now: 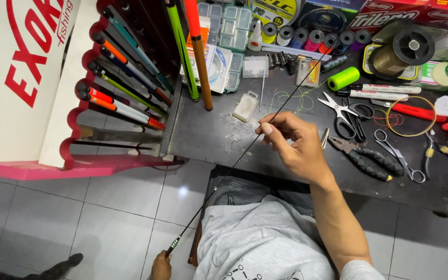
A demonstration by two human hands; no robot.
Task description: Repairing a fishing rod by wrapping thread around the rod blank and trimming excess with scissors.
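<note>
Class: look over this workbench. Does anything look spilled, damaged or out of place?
Yes: pale flakes or shavings lie scattered on the dark table beside a small white box, just beyond the right hand pinching the thin black rod.

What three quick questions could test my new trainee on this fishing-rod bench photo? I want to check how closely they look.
1. True or false: the right hand pinches the thin black rod between its fingertips.
2. Which lies nearest the right hand? A) pliers B) green thread spool C) small white box
3. Fill in: the left hand grips the rod at its ____ end, low over the tiled floor.

Key: 1 true; 2 A; 3 thicker (butt).
</note>
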